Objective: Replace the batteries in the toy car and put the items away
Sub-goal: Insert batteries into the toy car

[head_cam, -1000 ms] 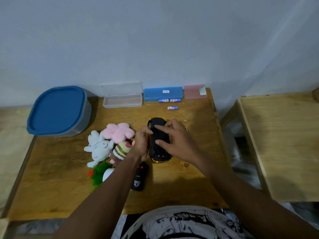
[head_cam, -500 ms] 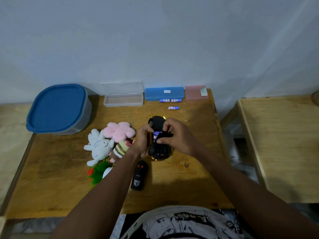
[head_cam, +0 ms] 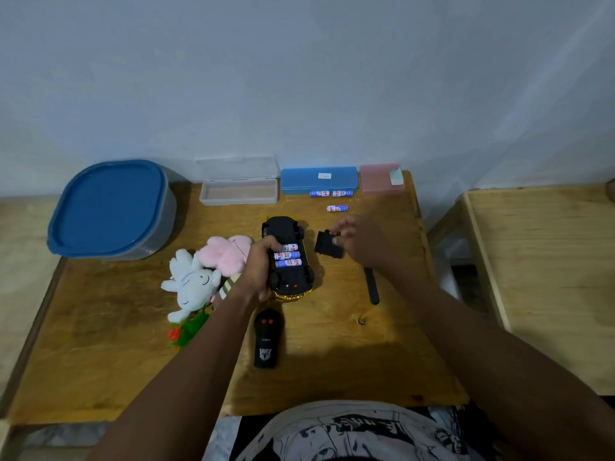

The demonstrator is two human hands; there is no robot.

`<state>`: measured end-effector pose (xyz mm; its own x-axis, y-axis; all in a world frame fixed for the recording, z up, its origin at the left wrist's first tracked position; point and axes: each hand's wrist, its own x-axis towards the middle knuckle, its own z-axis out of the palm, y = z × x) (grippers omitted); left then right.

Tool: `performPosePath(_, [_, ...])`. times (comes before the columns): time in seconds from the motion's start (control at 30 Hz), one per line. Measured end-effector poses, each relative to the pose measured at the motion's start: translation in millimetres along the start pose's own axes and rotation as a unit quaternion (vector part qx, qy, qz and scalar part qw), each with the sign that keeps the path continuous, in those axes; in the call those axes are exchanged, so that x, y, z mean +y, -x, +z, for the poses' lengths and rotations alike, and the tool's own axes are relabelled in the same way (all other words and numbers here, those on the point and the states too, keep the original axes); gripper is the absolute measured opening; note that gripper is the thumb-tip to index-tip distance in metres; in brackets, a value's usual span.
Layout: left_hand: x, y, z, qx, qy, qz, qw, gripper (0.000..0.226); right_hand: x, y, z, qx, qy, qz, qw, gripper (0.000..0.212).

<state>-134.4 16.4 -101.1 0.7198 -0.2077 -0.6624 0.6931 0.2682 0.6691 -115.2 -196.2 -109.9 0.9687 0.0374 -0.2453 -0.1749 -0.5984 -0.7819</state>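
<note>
The toy car [head_cam: 289, 281] lies upside down on the wooden table [head_cam: 332, 361], black underside up with a yellow body edge. Its battery bay is uncovered and shows three blue-and-white batteries [head_cam: 287, 255]. My left hand [head_cam: 258, 266] grips the car's left side. My right hand [head_cam: 357, 241] holds the black battery cover [head_cam: 327, 244] just right of the car, slightly above the table. Three loose batteries lie further back: two [head_cam: 331, 193] in front of the blue case and one [head_cam: 337, 208] nearer me. A black screwdriver [head_cam: 372, 286] lies under my right forearm.
A black remote control [head_cam: 266, 339] lies in front of the car. Plush toys [head_cam: 199, 277] sit to the left. Along the wall stand a blue-lidded tub [head_cam: 109, 207], an open clear box [head_cam: 239, 191], a blue case [head_cam: 318, 179] and a pink box [head_cam: 381, 178]. Another wooden table [head_cam: 539, 277] stands right.
My right hand has lifted the battery cover off the car and carried it to the right, exposing the three batteries. My left hand keeps its hold on the car.
</note>
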Motion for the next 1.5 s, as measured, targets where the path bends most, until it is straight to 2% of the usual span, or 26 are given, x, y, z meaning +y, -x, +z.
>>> performPosePath(0.1, [-2.0,-1.2,-1.0,0.001,0.001,-0.007,1.0,0.031,3.7,-5.1,14.5,-0.061,0.027,-0.003,0.998,0.016])
performPosePath(0.17, [-4.1,-1.2,0.1,0.002,-0.001,-0.014,1.0,0.033,9.4,-5.6,23.6,-0.068,0.032,-0.007,0.997,0.017])
performPosePath(0.27, [-9.6,-0.6,1.6,0.005,-0.003,-0.029,1.0,0.036,16.6,-4.2,32.5,-0.041,0.049,-0.011,0.998,0.016])
performPosePath(0.43, [-16.9,-1.1,4.7,0.001,0.003,-0.019,1.0,0.038,17.5,8.3,35.1,0.045,0.14,-0.011,0.989,0.017])
performPosePath(0.53, [-18.2,-1.4,7.6,-0.001,0.022,-0.012,1.0,0.04,5.8,18.2,30.3,0.127,0.049,-0.004,0.991,0.01])
performPosePath(0.6, [-19.3,-2.4,10.4,0.003,0.036,-0.006,0.999,0.041,-8.4,29.6,26.9,0.144,-0.016,-0.007,0.989,0.009])
performPosePath(0.8, [-23.5,-4.1,21.1,-0.001,0.035,0.023,0.999,0.041,-29.6,58.8,28.4,0.121,-0.072,-0.01,0.99,0.017])
performPosePath(1.03, [-25.6,4.1,35.9,-0.015,0.009,0.06,0.998,0.046,-35.5,65.5,27.9,0.159,-0.064,0.0,0.985,0.024])
performPosePath(1.1, [-24.0,7.9,40.8,0.0,0.002,0.089,0.996,0.047,-37.0,65.9,27.9,0.163,-0.081,0.01,0.983,0.028])
performPosePath(1.2, [-22.1,10.3,45.0,0.019,-0.009,0.145,0.989,0.062,-38.3,66.0,27.4,0.157,-0.105,0.02,0.982,0.033])
performPosePath(1.3, [-21.3,13.7,46.0,0.02,-0.025,0.177,0.984,0.056,-39.6,66.2,25.0,0.139,-0.14,0.026,0.98,0.038])
performPosePath(1.37, [-20.4,13.9,46.3,0.014,-0.035,0.186,0.982,0.053,-39.7,66.1,23.3,0.129,-0.156,0.03,0.979,0.039])
performPosePath(1.5, [-17.5,15.6,48.2,0.013,-0.028,0.172,0.985,0.062,-39.1,64.5,19.3,0.124,-0.186,0.038,0.974,0.042])
